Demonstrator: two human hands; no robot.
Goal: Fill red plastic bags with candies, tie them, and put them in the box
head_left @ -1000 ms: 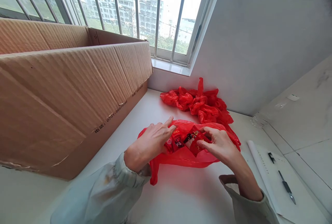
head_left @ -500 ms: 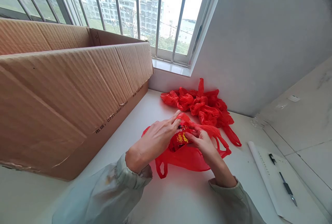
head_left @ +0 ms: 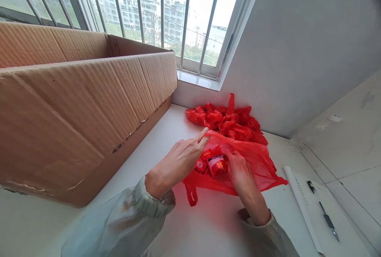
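A thin red plastic bag (head_left: 256, 161) lies spread on the white table with its mouth gaping. My left hand (head_left: 178, 155) pinches the bag's upper rim between thumb and fingers. Inside the bag are small shiny red packets: one packet (head_left: 218, 165) with yellow lettering and a pinkish band, and another packet (head_left: 201, 165) with a round emblem, partly behind my left fingers. My right hand (head_left: 241, 171) reaches into the bag, fingers curled beside the right end of the lettered packet. Its fingertips are hidden, so what they grip is unclear.
Behind the bag lies a heap of crumpled red plastic bags (head_left: 235, 120) against the wall. A large open cardboard box (head_left: 89, 102) fills the left side. To the right are a white paper sheet (head_left: 303, 209) with a curled edge, a pen (head_left: 329, 221) and its black cap (head_left: 311, 186).
The bag's right side has spread outward to the right and its mouth has widened. My right hand has moved right and deeper in; the packets now lie differently. My left hand keeps its place.
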